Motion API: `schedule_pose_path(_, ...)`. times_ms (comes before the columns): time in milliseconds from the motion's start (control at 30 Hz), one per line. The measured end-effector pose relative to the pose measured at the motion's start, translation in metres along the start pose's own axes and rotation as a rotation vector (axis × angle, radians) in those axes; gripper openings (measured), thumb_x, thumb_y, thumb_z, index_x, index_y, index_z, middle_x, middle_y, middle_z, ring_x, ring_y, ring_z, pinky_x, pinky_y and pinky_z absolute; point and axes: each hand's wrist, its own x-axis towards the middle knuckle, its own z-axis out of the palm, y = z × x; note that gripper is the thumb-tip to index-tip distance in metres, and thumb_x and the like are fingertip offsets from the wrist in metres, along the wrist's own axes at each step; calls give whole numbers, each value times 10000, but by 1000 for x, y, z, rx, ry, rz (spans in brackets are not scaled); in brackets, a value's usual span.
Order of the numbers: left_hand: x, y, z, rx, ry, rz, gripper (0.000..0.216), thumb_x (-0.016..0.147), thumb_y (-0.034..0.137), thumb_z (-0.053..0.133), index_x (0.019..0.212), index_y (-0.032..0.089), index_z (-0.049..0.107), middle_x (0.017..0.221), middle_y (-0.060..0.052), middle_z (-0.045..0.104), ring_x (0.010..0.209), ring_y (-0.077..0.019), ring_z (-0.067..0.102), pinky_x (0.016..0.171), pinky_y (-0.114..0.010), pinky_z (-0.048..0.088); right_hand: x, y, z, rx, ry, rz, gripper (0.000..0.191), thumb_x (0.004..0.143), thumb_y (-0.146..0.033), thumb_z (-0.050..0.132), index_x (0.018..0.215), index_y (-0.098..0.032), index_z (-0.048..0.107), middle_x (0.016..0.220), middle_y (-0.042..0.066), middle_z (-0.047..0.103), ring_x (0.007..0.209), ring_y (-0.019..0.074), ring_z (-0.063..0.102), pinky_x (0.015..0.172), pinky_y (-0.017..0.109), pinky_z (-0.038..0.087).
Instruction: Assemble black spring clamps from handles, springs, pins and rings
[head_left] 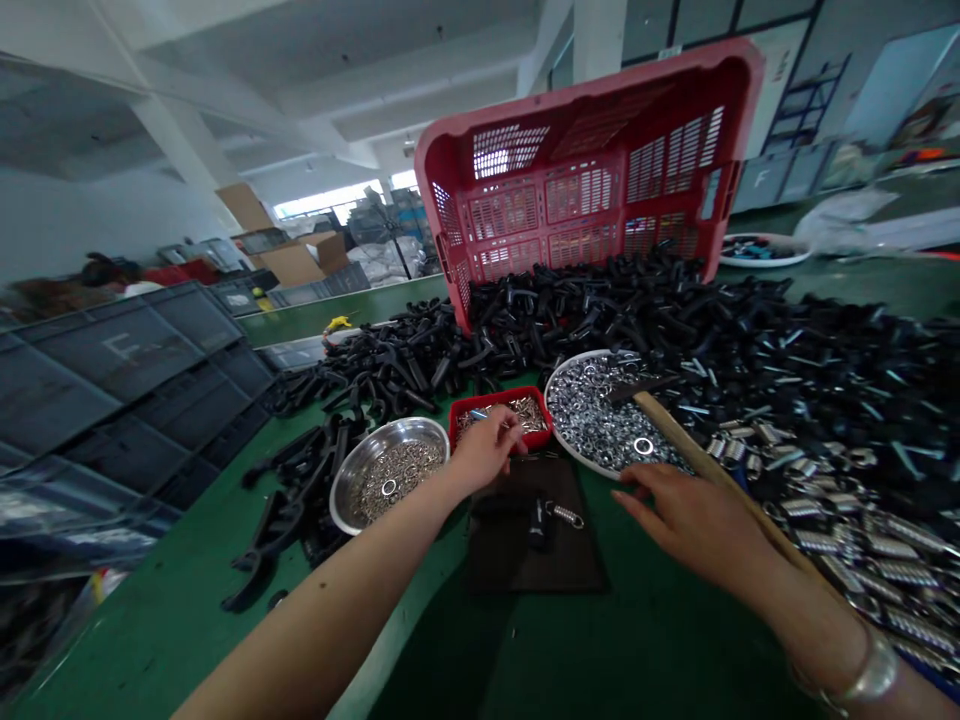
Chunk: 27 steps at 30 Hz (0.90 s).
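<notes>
My left hand (pixel 489 448) is over the near edge of a small red tray (pixel 546 436) of small metal pins or screws. Its fingers are curled together; whatever they may hold is too small to make out. My right hand (pixel 690 520) hovers by the near rim of a round white dish (pixel 592 464) full of small metal nuts or washers, fingers apart and nothing seen in them. Between my hands, a dark mat (pixel 532 565) bears a short black plastic part (pixel 537 524) and a coil spring (pixel 565 515) beside it.
A metal bowl (pixel 343 505) of small rings stands left. A hammer (pixel 686 445) lies across the white dish, beside piled springs (pixel 892 560). Black plastic handles (pixel 405 362) heap around a tipped red crate (pixel 525 215). Grey bins (pixel 127 350) are stacked at the left.
</notes>
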Motion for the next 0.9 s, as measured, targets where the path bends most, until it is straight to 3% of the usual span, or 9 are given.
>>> schedule_pose_path(67, -20, 8, 7, -75, -124, 51, 236, 851, 364, 392, 942, 193, 527, 739, 28, 648, 425, -64, 489, 461, -195, 396, 1, 4, -4, -2, -12, 17, 283, 843, -397, 385, 929, -213, 581, 843, 42, 655, 729, 202, 617, 614, 317, 447)
schedule_pose_path(233, -43, 14, 6, 37, -216, 135, 172, 796, 264, 502, 870, 194, 640, 859, 5, 663, 791, -120, 591, 716, -227, 439, 2, 15, -10, 22, 47, 10, 281, 831, -424, 397, 906, -225, 580, 820, 45, 654, 718, 197, 614, 564, 294, 426)
schedule_pose_path(367, -40, 16, 2, 178, -241, 107, 188, 771, 315, 539, 880, 212, 652, 883, 4, 662, 799, -145, 592, 706, -242, 441, 2, 20, -10, 10, 89, 32, 266, 820, -439, 410, 872, -235, 572, 794, 44, 651, 669, 186, 612, 509, 275, 399)
schedule_pose_path(500, -34, 18, 5, 331, -200, 182, 174, 785, 315, 525, 871, 233, 653, 893, 16, 655, 806, -142, 586, 692, -234, 432, 1, 19, -11, 32, 71, 39, 258, 823, -427, 409, 888, -235, 570, 792, 35, 648, 696, 188, 613, 520, 278, 407)
schedule_pose_path(900, -24, 39, 6, 657, -243, 320, 108, 735, 308, 599, 813, 258, 653, 826, 22, 660, 830, -183, 587, 690, -269, 407, 2, 18, -11, 53, 86, 66, 275, 813, -421, 426, 951, -224, 561, 791, 46, 655, 668, 186, 616, 524, 281, 424)
